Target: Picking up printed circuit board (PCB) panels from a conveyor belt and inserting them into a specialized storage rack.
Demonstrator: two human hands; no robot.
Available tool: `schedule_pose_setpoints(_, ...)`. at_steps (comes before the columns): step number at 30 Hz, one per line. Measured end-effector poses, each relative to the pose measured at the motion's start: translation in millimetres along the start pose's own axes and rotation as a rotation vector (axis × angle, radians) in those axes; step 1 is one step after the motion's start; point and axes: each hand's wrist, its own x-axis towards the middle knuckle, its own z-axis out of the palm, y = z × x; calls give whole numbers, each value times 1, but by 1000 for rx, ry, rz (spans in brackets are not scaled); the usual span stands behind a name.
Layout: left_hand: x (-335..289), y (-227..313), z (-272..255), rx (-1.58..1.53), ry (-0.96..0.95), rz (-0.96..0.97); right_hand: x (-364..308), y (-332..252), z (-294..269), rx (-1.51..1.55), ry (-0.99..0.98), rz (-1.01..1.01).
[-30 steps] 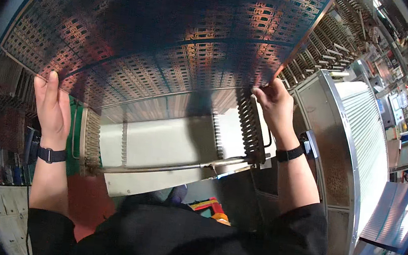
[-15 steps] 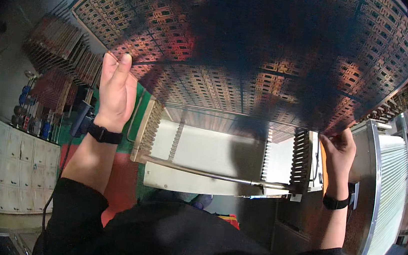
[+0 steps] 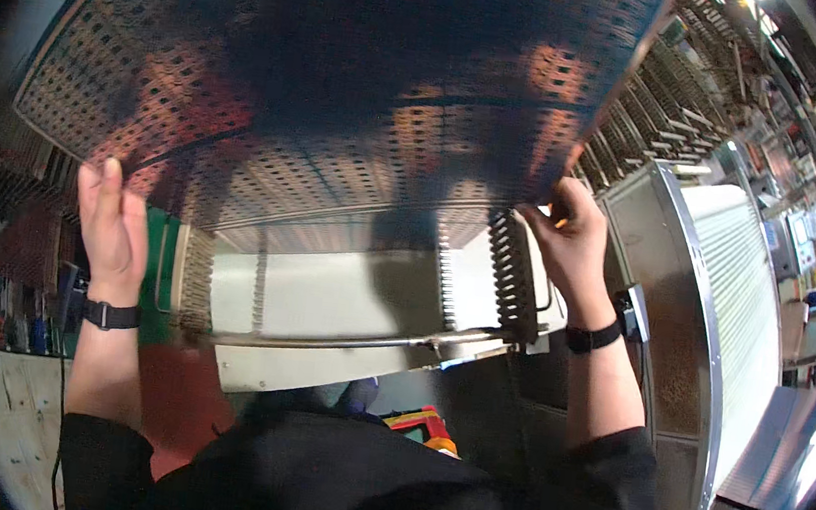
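Observation:
A large, thin circuit board panel (image 3: 336, 176), dark blue with rows of copper-coloured patterns, fills the upper part of the view and tilts up in front of me. At its lower left corner my left hand (image 3: 114, 232) pinches the edge, thumb on the near face. My right hand (image 3: 573, 236) grips the edge near the lower right corner, fingers curled round it. Just below the panel stands a pale slotted rack (image 3: 323, 296) with toothed combs on its sides and a metal bar (image 3: 357, 345) along the front. Another panel edge seems to show inside the rack, partly hidden.
Wire racks (image 3: 683, 95) stand at the upper right. To the right is a metal-framed unit (image 3: 702, 279) with a ribbed, pale surface. Pale cabinets (image 3: 3, 410) are at lower left. A red and yellow object (image 3: 421, 424) lies near my feet, and red matting (image 3: 176, 395) covers some floor.
My view has swung to the right, so the rack, panel and both hands sit further left in the picture. The panel slants more, its right end higher. Both hands keep their hold.

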Motion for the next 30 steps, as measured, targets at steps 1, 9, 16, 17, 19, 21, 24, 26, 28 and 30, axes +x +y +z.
schedule_pose_setpoints(1,-1,1,1,15,30,-9,1,-4,-1,26,-20,21)
schedule_pose_setpoints(9,3,-6,6,5,36,-28,-4,30,7,117,2,-1)
schedule_pose_setpoints(16,-1,-4,14,10,21,-23,-8,48,20,154,2,30)
schedule_pose_setpoints(17,0,-5,14,-6,10,-29,-8,49,21,207,4,60)
schedule_pose_setpoints(19,3,-4,14,-41,12,-47,-10,58,23,271,-7,106)
schedule_pose_setpoints(21,7,-7,5,-72,22,-65,-10,52,21,339,-25,148)
schedule_pose_setpoints(24,12,-11,-13,-87,82,-69,-13,28,18,444,-119,238)
schedule_pose_setpoints(26,14,-12,-5,-159,39,-79,-20,36,20,476,-39,128)
schedule_pose_setpoints(28,13,-10,4,-159,50,-72,-21,39,15,363,-58,64)
schedule_pose_setpoints(30,14,-10,-3,-164,60,-64,-18,31,10,364,-40,28)
